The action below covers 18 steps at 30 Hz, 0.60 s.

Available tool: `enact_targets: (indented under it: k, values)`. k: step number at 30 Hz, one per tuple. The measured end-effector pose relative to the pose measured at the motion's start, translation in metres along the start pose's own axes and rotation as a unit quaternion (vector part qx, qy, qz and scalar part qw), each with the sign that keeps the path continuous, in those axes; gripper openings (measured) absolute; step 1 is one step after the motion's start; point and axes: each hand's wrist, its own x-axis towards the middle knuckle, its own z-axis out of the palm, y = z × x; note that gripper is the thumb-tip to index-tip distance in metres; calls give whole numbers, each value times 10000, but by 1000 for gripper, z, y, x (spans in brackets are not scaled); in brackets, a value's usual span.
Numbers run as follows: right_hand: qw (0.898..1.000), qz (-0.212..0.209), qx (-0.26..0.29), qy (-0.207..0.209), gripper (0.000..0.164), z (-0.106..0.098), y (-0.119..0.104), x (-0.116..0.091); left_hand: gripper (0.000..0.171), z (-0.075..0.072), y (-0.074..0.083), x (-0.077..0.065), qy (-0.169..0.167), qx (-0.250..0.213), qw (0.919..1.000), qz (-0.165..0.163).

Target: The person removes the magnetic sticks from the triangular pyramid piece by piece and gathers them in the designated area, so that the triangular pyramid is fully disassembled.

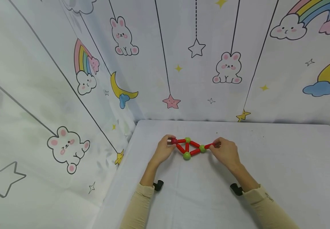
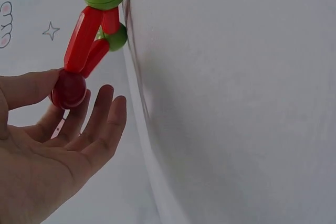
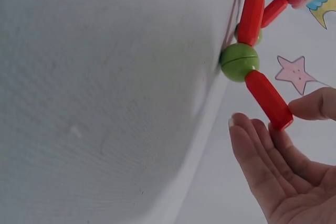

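A construction of red rods and balls lies on the white table, its rods forming two joined triangles. Its three green balls include a near one (image 1: 186,156), a far one (image 1: 187,140) and a right one (image 1: 202,148). At its left corner, my left hand (image 1: 164,149) pinches a dark red ball (image 2: 69,88) between thumb and fingers. From the right green ball a single red rod (image 3: 269,100) sticks out. My right hand (image 1: 225,152) pinches the outer end of that rod, the thumb on one side and fingers on the other.
The white cloth-covered table (image 1: 282,165) stretches out around the construction. Behind it and to the left hangs a white curtain (image 1: 153,63) printed with bunnies, stars and rainbows. A black wrist device (image 1: 158,185) is on the left wrist, another black wrist device (image 1: 236,189) on the right.
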Motion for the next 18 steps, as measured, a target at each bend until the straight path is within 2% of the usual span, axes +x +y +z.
enact_targets:
  k: [18]
  values:
    - [9994,207,-24,-275,28,-10,20,5,29,-6,-8,8,-207,809,9959,-357]
